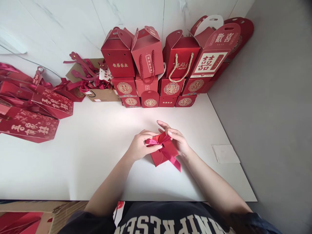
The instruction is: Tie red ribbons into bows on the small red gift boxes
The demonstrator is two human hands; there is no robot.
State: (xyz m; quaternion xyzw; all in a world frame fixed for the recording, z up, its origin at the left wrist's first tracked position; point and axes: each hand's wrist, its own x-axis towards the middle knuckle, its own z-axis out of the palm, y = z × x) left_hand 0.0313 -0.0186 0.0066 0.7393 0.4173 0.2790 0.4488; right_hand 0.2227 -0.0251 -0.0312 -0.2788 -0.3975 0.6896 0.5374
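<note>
The left hand (140, 145) and right hand (179, 141) pinch a pink ribbon (174, 162) atop a red box (157, 158). The tie looks part-formed, tightening apparently remains; folded boxes (119, 61) stand stacked beyond.

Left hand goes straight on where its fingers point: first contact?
Likely the bare right hand, past the shiny pink ribbon that the left hand holds atop the red cardboard box; depth unclear.
</note>
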